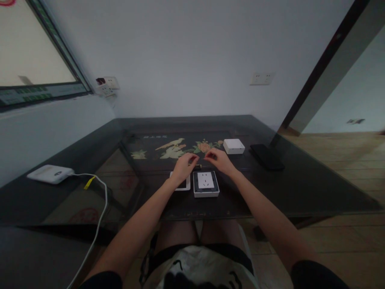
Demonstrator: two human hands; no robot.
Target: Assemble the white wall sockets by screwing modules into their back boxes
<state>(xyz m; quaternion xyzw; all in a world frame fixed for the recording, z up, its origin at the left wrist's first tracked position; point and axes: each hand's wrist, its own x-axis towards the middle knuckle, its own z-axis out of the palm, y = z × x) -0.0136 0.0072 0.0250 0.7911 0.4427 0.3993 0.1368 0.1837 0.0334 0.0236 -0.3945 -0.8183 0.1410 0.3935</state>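
My left hand (184, 164) is closed in a pinch above the table, thumb and fingertips together. Opposite it, my right hand (219, 159) pinches in the same way, a small gap between the two. Whatever either holds is too small to make out. Just below the fingertips lies a small dark piece with a pale end (197, 166). A wall socket (206, 181) with a white face and dark surround sits in a white box close to me. A white frame (188, 186) lies left of it, partly hidden by my left wrist.
A white box (234, 146) stands behind my right hand, with a black phone-like slab (266, 157) to its right. At far left lies a white device (51, 174) whose cable (105, 196) runs over the front edge of the dark table (288, 196). A wall stands behind.
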